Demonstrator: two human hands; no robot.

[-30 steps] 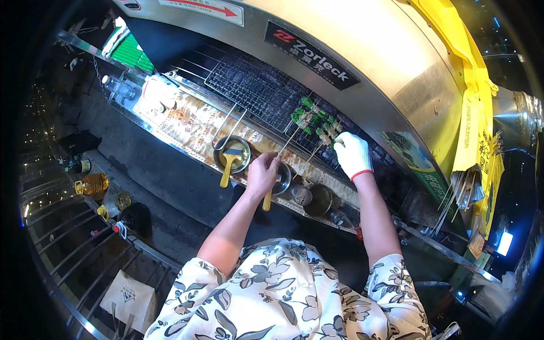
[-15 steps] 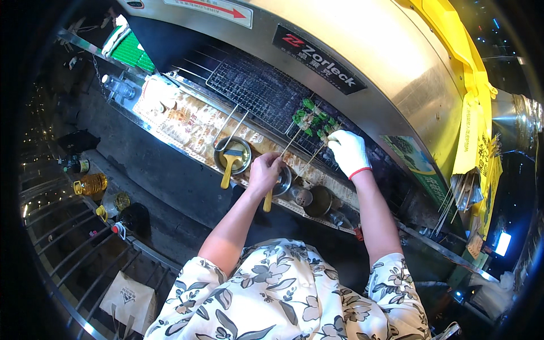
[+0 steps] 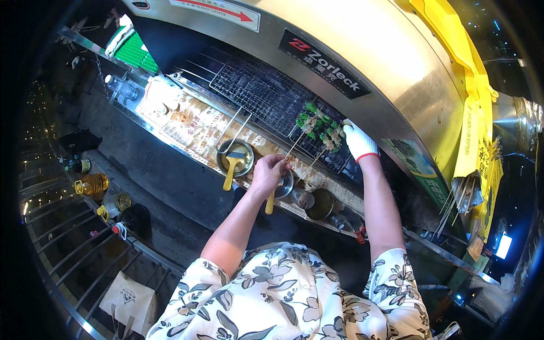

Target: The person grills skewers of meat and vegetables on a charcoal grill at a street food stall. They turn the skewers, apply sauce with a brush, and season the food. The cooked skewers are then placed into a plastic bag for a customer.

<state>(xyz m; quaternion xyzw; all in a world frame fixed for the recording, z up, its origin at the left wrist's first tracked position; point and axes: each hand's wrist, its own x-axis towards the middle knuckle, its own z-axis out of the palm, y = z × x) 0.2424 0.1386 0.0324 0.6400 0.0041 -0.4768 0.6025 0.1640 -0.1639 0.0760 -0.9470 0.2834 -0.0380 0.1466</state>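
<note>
My bare left hand (image 3: 269, 175) pinches the lower end of a wooden skewer (image 3: 294, 145), whose green vegetable and pale food pieces (image 3: 311, 120) lie over the grill mesh (image 3: 255, 93). More skewers (image 3: 331, 139) lie beside it. My right hand (image 3: 361, 141), in a white red-cuffed glove, has bent fingers at the far end of the food on the right; what they grip is hard to make out. Under my left hand sits a metal bowl (image 3: 284, 182) with a yellow-handled tool (image 3: 270, 203); left of it a bowl (image 3: 242, 167) holds a yellow brush (image 3: 230, 170).
The steel hood (image 3: 396, 51) arches over the grill. A shaker (image 3: 303, 198) and dark pot (image 3: 320, 205) stand on the ledge (image 3: 170, 116). Oil bottles (image 3: 90, 186) line the lower left beside railing. A yellow bag (image 3: 470, 136) of sticks hangs at right.
My gloved right hand has moved away and to the right, from the middle of the vegetables toward their far end. My left hand has shifted slightly right, still on the skewer.
</note>
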